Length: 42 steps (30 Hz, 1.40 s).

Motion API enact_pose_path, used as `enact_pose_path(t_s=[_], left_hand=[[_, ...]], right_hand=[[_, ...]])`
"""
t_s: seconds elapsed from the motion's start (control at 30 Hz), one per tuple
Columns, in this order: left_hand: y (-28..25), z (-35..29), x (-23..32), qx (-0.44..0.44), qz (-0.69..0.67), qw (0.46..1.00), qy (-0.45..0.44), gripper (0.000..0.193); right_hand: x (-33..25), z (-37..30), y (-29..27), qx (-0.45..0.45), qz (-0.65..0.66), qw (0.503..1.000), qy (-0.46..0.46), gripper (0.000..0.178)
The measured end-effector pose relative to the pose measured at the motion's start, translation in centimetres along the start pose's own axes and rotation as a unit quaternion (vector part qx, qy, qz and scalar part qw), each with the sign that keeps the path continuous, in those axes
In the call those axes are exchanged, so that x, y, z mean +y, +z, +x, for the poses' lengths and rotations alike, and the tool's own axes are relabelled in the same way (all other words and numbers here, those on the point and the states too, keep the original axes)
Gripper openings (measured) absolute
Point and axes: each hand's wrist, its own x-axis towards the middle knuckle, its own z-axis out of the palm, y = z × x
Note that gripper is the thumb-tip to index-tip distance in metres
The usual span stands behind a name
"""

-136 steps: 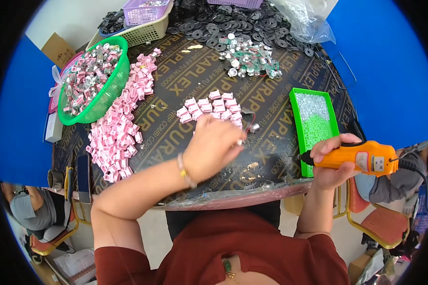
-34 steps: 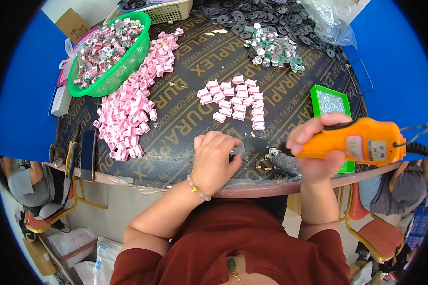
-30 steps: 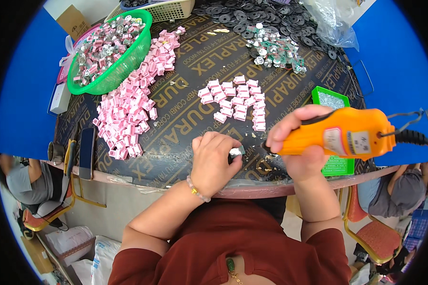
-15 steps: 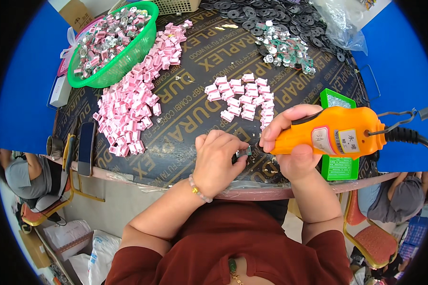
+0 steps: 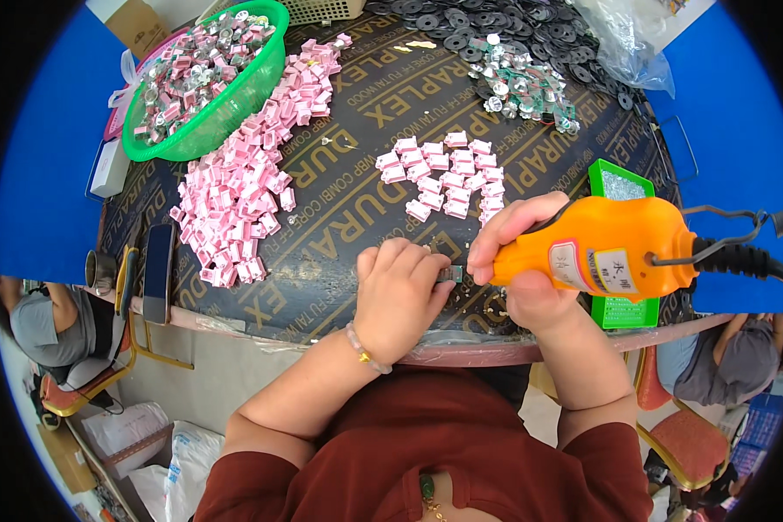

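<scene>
My right hand (image 5: 541,306) is wrapped round an orange electric screwdriver (image 5: 539,252), which lies level with its front end toward my left hand and its black cord leaving at the right. My left hand (image 5: 400,291) is closed, pinching a small dark part with a greenish edge (image 5: 451,274) between thumb and fingertips. That part sits just in front of the screwdriver's tip; whether they touch is hidden by my right fingers. Beyond both hands lies a group of small pink plastic housings (image 5: 451,181).
To the left stand a large heap of pink housings (image 5: 235,209), a green basket (image 5: 202,130) of assembled pieces and a phone (image 5: 158,271). Circuit pieces (image 5: 522,87) and black discs (image 5: 531,30) lie far right. A green tray (image 5: 625,311) sits under the screwdriver. Co-workers sit at both sides.
The screwdriver and my right hand have shifted slightly left, toward the small part. In my left hand, the part has turned a little and sits closer to the tip.
</scene>
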Motion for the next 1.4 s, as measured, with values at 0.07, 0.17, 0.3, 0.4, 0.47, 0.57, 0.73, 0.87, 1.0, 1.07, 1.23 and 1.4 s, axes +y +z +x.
enact_pose_path(t_s=[0.07,0.17,0.3,0.4,0.47,0.57,0.73,0.87,1.0,1.07,1.23,1.4], left_hand=[[0.4,-0.1,-0.1,0.002,0.035,0.999,0.014,0.027],[0.9,-0.1,-0.2,-0.009,0.064,0.997,0.031,0.029],[1.1,0.1,-0.1,-0.018,0.060,0.997,0.044,0.029],[0.9,0.1,-0.3,-0.022,0.041,0.997,0.057,0.032],[0.5,-0.1,-0.1,-0.021,0.036,0.998,0.055,0.033],[0.5,0.0,0.4,-0.018,0.035,0.997,0.066,0.034],[0.2,0.4,1.1,-0.035,0.030,0.998,0.052,0.042],[0.4,0.4,1.1,-0.034,0.039,0.997,0.056,0.042],[0.3,0.4,1.2,-0.025,0.047,0.997,0.061,0.039],[0.4,0.4,1.3,-0.022,0.048,0.997,0.062,0.036],[0.6,0.5,1.1,-0.019,0.041,0.997,0.068,0.032],[0.6,0.4,1.1,-0.017,0.038,0.997,0.067,0.031]], right_hand=[[0.1,0.0,0.1,-0.013,-0.001,1.000,0.003,0.052],[0.1,0.0,0.2,0.013,0.014,1.000,0.011,0.052],[0.0,0.0,-0.9,0.019,0.023,0.999,0.016,0.058],[-1.2,-0.1,-2.9,0.047,0.055,0.996,-0.055,0.059],[-2.7,-0.1,-5.3,0.085,0.033,0.988,-0.122,0.052],[-5.8,-1.0,-10.8,0.187,-0.123,0.965,-0.136,0.046],[-5.7,-3.7,-16.0,0.330,-0.181,0.921,-0.095,0.019],[-4.8,-5.1,-16.6,0.347,-0.168,0.917,-0.097,0.021],[-4.3,-5.5,-17.1,0.340,-0.164,0.920,-0.106,0.026],[-4.2,-5.6,-17.2,0.339,-0.161,0.921,-0.108,0.026],[-4.3,-5.7,-17.1,0.336,-0.159,0.922,-0.108,0.027],[-4.1,-5.8,-17.1,0.338,-0.173,0.918,-0.114,0.027]])
